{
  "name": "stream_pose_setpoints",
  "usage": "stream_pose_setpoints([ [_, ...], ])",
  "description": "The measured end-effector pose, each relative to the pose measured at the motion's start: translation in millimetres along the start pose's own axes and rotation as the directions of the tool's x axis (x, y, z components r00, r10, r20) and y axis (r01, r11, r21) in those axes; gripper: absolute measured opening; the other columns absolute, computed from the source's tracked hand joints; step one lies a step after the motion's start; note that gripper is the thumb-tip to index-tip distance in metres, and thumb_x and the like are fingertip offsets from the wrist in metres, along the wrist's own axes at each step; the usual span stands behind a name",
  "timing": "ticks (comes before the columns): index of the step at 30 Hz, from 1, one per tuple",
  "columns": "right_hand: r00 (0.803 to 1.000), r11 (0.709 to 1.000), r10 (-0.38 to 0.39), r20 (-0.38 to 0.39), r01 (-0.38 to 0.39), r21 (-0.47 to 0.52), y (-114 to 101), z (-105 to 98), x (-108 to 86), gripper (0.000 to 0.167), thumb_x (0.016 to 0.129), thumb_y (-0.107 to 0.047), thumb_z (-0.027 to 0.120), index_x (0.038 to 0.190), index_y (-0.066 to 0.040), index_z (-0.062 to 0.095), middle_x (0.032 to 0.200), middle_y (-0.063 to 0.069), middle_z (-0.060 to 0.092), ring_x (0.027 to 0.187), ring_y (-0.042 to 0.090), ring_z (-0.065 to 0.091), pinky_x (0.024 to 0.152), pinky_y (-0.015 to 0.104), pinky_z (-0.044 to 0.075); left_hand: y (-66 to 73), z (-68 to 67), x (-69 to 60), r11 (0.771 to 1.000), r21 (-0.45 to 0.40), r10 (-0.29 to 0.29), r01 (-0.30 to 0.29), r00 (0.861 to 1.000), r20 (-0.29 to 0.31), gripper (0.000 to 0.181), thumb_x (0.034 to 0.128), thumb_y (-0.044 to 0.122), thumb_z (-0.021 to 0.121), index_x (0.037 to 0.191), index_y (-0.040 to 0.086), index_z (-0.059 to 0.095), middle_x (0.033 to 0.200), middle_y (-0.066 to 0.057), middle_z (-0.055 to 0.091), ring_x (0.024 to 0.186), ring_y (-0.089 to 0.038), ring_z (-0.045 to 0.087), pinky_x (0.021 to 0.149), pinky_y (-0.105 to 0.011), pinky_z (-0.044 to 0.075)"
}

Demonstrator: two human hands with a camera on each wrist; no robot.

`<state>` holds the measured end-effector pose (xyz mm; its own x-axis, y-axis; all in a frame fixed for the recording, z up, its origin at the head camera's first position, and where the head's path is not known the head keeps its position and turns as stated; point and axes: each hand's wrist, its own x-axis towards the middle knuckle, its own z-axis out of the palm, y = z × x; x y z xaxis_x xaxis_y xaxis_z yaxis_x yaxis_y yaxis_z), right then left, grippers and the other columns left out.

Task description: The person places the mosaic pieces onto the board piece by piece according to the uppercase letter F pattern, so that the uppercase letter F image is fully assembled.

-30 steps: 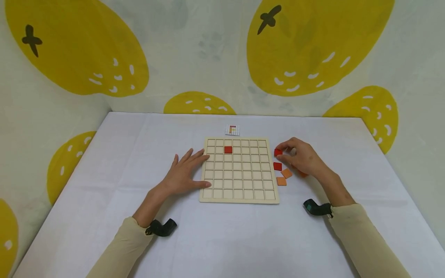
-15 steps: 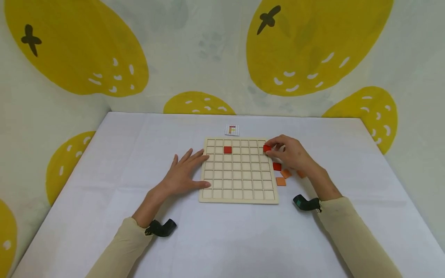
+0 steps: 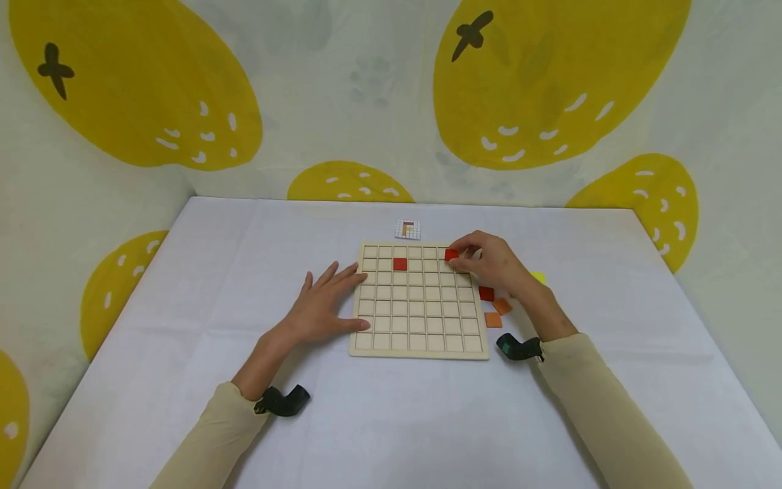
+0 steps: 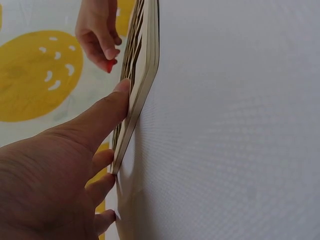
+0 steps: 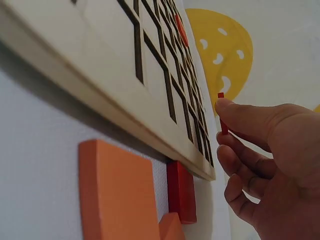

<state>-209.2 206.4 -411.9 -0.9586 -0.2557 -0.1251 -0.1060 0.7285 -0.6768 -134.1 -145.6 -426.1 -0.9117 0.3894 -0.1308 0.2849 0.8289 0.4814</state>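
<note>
A pale wooden grid board (image 3: 424,305) lies on the white table. One red square tile (image 3: 400,264) sits in a cell of its second row from the back. Between thumb and fingertips, my right hand (image 3: 496,261) pinches another red tile (image 3: 451,255) above the board's back right part; the right wrist view shows this held tile (image 5: 223,115) edge-on. My left hand (image 3: 320,309) rests at the board's left edge with fingers spread. In the left wrist view, the left thumb (image 4: 107,112) touches the board's rim.
Beside the board's right edge lie a red tile (image 3: 487,293) and orange tiles (image 3: 493,320). A yellow piece (image 3: 538,277) shows partly behind the right wrist. Behind the board lies a small card (image 3: 408,229) printed with a coloured grid pattern.
My right hand has carried the pinched red tile leftward from beside the board to above its back right part. A yellow piece has come into sight. My left hand stays put.
</note>
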Motion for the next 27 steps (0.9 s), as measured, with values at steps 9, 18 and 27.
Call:
stream_pose_setpoints([
  [9,1.0,1.0,-0.017,0.025,0.018,-0.01,-8,11,9.2,0.036,0.095,-0.026,0.078,0.128,-0.011,0.072,0.116,0.01,0.064,0.102,0.026,0.056,0.086,0.035,0.048,0.5,0.4,-0.8,1.0,0.002,-0.004,0.004,1.0,0.004,0.091,0.0846,0.051,0.082,0.161,0.024,0.041,0.175,0.0,0.027,0.165,-0.035,0.01,0.126,-0.074,0.001],
  [18,0.997,0.997,-0.07,0.031,0.07,-0.019,-20,19,16.2,0.035,0.095,-0.025,0.078,0.126,-0.01,0.073,0.114,0.011,0.066,0.101,0.027,0.059,0.087,0.038,0.05,-1.3,0.3,0.9,1.0,0.005,0.0,0.0,1.0,0.004,0.091,0.0848,0.052,0.082,0.161,0.026,0.041,0.175,0.001,0.026,0.166,-0.034,0.009,0.127,-0.074,0.0],
  [27,0.994,0.995,-0.097,0.052,0.097,0.006,-30,27,21.0,0.034,0.094,-0.022,0.079,0.125,-0.007,0.074,0.116,0.011,0.067,0.102,0.027,0.06,0.091,0.04,0.051,-2.9,1.1,0.8,1.0,-0.005,0.005,-0.005,1.0,-0.004,0.091,0.0843,0.052,0.083,0.161,0.026,0.041,0.174,0.001,0.027,0.165,-0.034,0.009,0.127,-0.074,0.0],
])
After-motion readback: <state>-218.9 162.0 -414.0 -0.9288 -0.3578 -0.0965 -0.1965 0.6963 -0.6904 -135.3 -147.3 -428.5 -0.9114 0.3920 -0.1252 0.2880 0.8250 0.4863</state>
